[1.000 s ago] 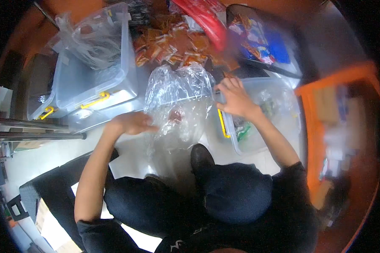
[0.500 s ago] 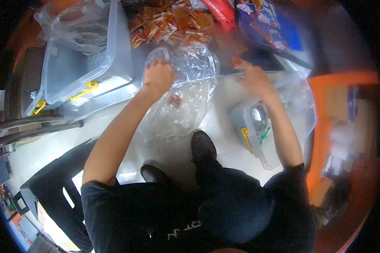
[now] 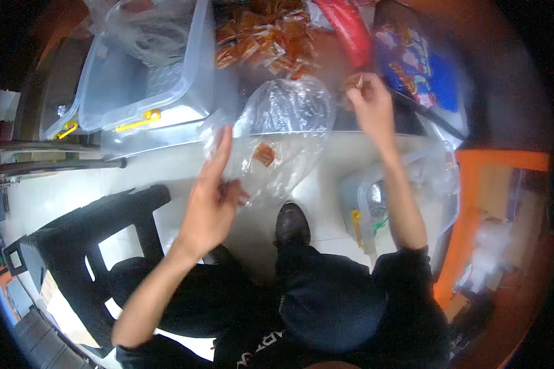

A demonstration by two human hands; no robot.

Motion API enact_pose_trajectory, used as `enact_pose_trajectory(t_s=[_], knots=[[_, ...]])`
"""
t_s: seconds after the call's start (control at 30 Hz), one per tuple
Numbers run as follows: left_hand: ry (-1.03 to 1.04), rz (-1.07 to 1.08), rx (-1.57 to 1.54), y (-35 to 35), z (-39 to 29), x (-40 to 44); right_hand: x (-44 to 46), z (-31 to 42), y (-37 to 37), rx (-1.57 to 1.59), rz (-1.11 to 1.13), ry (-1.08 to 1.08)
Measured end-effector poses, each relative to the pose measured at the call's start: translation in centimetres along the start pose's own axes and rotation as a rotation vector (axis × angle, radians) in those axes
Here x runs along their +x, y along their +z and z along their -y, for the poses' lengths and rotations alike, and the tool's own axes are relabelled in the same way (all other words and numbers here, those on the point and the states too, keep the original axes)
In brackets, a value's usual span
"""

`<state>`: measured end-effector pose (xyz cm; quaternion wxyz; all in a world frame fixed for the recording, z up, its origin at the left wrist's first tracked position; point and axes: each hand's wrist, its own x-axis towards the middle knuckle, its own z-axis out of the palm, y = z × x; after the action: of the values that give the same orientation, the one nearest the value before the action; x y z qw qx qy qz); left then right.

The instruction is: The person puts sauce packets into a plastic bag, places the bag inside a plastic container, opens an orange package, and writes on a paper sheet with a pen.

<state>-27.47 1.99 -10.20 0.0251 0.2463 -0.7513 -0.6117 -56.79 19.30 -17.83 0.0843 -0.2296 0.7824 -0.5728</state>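
A clear plastic bag (image 3: pixel 289 111) hangs over the edge of the table, with an orange-brown sachet (image 3: pixel 264 155) showing in its lower part. My left hand (image 3: pixel 209 206) is at the bag's left side, its index finger stretched out and the other fingers partly bent; whether it touches the plastic, I cannot tell. Over the table, right of the bag, my right hand (image 3: pixel 373 107) pinches a small brownish sachet (image 3: pixel 353 82), blurred by motion. A heap of similar sachets (image 3: pixel 268 37) lies on the table beyond the bag.
At the left stands a translucent bin (image 3: pixel 148 104) with yellow latches and crumpled plastic inside. A red package (image 3: pixel 348 31) and a blue printed pack (image 3: pixel 415 67) lie at the back. Low on the right is another clear bin (image 3: pixel 366 215), beside an orange shelf frame (image 3: pixel 452 246).
My left hand has come off the top of the bag and moved down toward me, fingers apart. My right hand has moved slightly up and now pinches a sachet. The view has shifted.
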Motion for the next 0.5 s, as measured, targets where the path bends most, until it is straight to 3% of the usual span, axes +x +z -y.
enact_pose_trajectory(t_s=[0.07,0.1,0.17,0.27,0.33,0.4,0.5], knots=[[0.016,-0.055,-0.007,0.8,-0.2,-2.0,-4.4,4.4,3.8,0.370,0.091,-0.184],[0.009,-0.105,-0.003,1.5,-0.5,-2.9,-6.1,4.0,5.0,0.209,0.347,-0.254],[-0.010,-0.225,0.001,2.7,-1.3,-4.4,-7.7,3.8,7.4,-0.095,0.611,-0.497],[-0.058,-0.347,-0.032,3.8,-1.3,-6.6,-4.0,3.7,5.1,-0.012,0.532,-0.004],[-0.073,-0.350,0.044,4.5,-1.1,-8.6,-0.1,-3.6,3.2,-0.246,0.126,-0.119],[-0.084,-0.351,0.069,4.5,-0.8,-9.7,3.1,-8.5,-0.1,-0.511,0.158,-0.129],[-0.096,-0.356,0.069,5.0,-0.1,-10.6,4.7,-12.5,0.2,-1.010,-0.074,-0.025]])
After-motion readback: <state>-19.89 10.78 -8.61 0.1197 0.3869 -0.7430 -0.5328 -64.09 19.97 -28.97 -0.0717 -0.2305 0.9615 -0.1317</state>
